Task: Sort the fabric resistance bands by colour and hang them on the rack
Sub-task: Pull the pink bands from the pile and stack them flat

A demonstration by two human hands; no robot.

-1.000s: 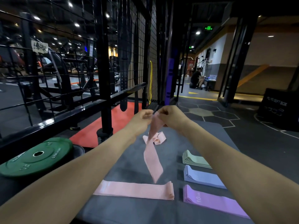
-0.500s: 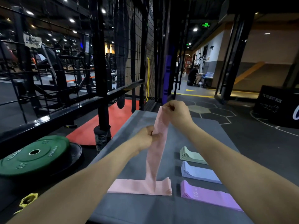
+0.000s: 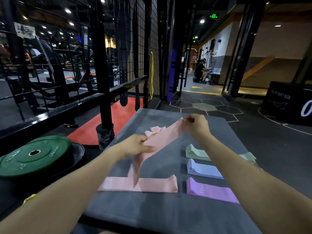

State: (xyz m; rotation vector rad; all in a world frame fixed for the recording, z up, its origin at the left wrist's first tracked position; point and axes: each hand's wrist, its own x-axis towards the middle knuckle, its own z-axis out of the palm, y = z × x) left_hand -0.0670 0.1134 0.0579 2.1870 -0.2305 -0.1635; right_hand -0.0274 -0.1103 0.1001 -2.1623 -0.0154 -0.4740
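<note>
A pink fabric band [image 3: 164,137] stretches slantwise between my hands above the grey mat [image 3: 152,215]. My right hand [image 3: 196,124] pinches its upper end. My left hand [image 3: 136,146] holds it lower down, and its loose tail hangs to a flat pink pile [image 3: 152,184] on the mat. A crumpled pink band [image 3: 156,130] lies further back. To the right sit folded piles: green [image 3: 196,153], blue [image 3: 203,169] and purple [image 3: 211,191]. The black wire rack [image 3: 128,48] stands at the left rear.
A green weight plate [image 3: 33,154] lies on a black one at the left. A red mat [image 3: 108,120] is beside the rack post [image 3: 104,92]. A black plyo box [image 3: 287,103] stands at the right. A person sits far back in the corridor.
My right hand has come down and moved right with the band's top end. The left hand slid lower along it, so the band now lies slanted instead of hanging upright.
</note>
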